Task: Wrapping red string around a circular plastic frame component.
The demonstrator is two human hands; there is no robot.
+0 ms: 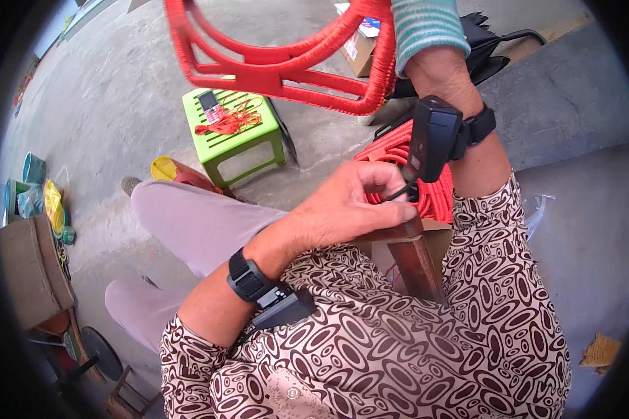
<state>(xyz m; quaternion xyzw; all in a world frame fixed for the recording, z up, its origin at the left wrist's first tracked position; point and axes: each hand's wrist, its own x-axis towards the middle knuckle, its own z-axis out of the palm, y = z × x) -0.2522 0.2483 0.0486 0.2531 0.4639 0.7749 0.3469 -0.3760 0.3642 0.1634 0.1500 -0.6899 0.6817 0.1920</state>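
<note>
My left hand [353,202] is bare and closed, with thumb and forefinger pinching a thin black cord [400,190]. The cord runs toward a black box-shaped device [432,138] strapped to my right wrist. My right hand [432,31] shows only the teal-and-white striped knitted cuff of what looks like a glove; its fingers lie beyond the upper edge. Beside that cuff hangs a red cord-wrapped frame [283,85] with a curved inner band, cut off at the top. Whether my right hand grips it is hidden. Behind my left fingers lies coiled red cord [435,202].
A brown wooden post [414,269] stands below my left hand. Ahead, a green plastic stool [237,150] bears a phone [212,106] and tangled red cord [232,124]. A cardboard box [358,54] and a black umbrella [483,52] lie farther off. Buckets [33,167] stand at left.
</note>
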